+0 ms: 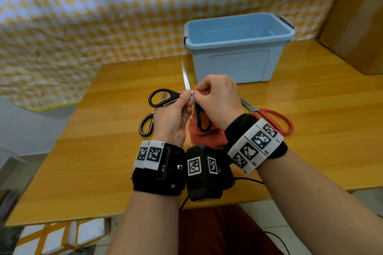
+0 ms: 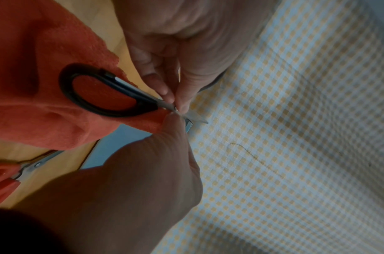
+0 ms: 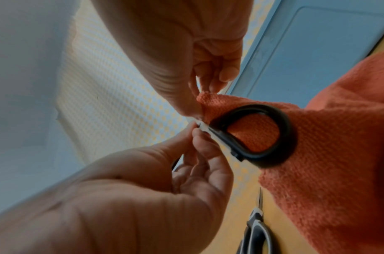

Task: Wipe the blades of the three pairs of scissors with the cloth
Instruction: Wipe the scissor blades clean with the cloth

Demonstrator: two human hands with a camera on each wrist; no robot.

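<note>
Black-handled scissors [image 1: 185, 78] are held above the wooden table [image 1: 93, 151], opened wide, with one blade pointing up and away. My right hand [image 1: 196, 94] pinches them near the pivot [image 3: 195, 128]. My left hand [image 1: 186, 97] pinches a corner of the orange cloth [image 1: 204, 136] against the same spot [image 2: 176, 118]. The rest of the cloth [image 3: 328, 154] trails down behind one black handle loop [image 2: 113, 112]. Red-handled scissors [image 1: 269, 111] lie shut on the table to the right. Grey-and-black scissors [image 1: 141, 128] lie to the left, partly hidden by my left hand.
An empty blue plastic bin [image 1: 234, 64] stands just behind the hands. A cardboard box [image 1: 356, 16] sits at the back right. A yellow checked sheet [image 1: 83, 16] hangs behind the table. The table's left edge and near edge are close.
</note>
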